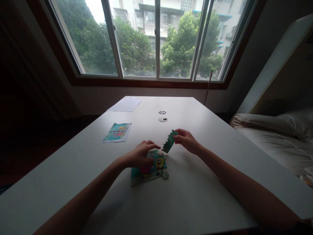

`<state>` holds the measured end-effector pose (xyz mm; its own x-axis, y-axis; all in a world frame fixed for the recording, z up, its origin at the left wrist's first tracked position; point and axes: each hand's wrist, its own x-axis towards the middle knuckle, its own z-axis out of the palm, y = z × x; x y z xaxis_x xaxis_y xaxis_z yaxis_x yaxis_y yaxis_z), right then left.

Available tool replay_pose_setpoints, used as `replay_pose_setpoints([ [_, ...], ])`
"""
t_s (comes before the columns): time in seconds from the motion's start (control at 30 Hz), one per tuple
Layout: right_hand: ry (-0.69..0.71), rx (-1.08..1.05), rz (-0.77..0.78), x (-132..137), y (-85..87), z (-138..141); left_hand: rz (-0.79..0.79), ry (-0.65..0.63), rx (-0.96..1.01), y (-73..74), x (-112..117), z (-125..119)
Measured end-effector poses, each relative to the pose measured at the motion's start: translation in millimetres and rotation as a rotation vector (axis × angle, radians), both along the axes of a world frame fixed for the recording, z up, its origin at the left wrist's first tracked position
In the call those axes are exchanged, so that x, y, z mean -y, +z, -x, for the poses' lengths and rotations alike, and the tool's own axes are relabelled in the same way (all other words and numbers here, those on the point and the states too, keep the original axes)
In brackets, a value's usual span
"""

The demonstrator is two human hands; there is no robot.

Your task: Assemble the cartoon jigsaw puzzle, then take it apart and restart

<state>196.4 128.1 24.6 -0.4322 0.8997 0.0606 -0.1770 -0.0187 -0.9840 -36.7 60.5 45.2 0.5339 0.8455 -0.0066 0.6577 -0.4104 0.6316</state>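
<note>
- The green puzzle strip [169, 141], a few joined pieces, hangs tilted just above the assembled puzzle's [154, 169] far edge. It looks like thin, light card, and I'd guess it parts at the joints if bent.
- The right hand [187, 140] pinches its upper end, thumb and fingertips closed, wrist lifted.
- The left hand [139, 155] lies loosely spread on the assembled puzzle, gripping nothing.
- A reference picture [117, 132] lies well apart on the white table [195, 195].

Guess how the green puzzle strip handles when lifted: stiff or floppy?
Probably light: the right hand pinches the puzzle strip by one end. Likely fairly stiff: it juts out straight, unsupported. Joints may separate if bent.
</note>
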Motion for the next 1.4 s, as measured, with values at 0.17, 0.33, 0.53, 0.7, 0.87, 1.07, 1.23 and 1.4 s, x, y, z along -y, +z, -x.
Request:
replay_pose_setpoints([
  [0.17, 0.008, -0.073, 0.118, 7, 0.7, 7, 0.119, 0.079, 0.372, -11.9, -3, -21],
  [0.33, 0.015, -0.125, 0.224, 13, 1.3, 12, 0.235, 0.195, 0.569, -17.8, -3, -35],
  [0.53, 0.120, 0.004, 0.141, 21, -0.5, 18, 0.311, 0.292, 0.696, -16.1, -1, -35],
  [0.7, 0.028, 0.033, 0.087, 23, -4.1, 23, 0.362, 0.343, 0.772, -16.2, -1, -33],
  [0.87, -0.079, -0.010, 0.098, 23, -6.0, 24, 0.396, 0.380, 0.855, -21.1, -4, -31],
  [1.07, -0.077, -0.082, 0.250, 23, -8.9, 25, 0.471, 0.398, 0.938, -23.9, -6, -31],
  [1.23, -0.117, -0.182, 0.302, 23, -10.8, 29, 0.511, 0.418, 0.994, -25.2, -8, -30],
  [1.4, -0.263, -0.072, 0.138, 26, -14.2, 32, 0.459, 0.466, 1.013, -26.6, -6, -34],
])
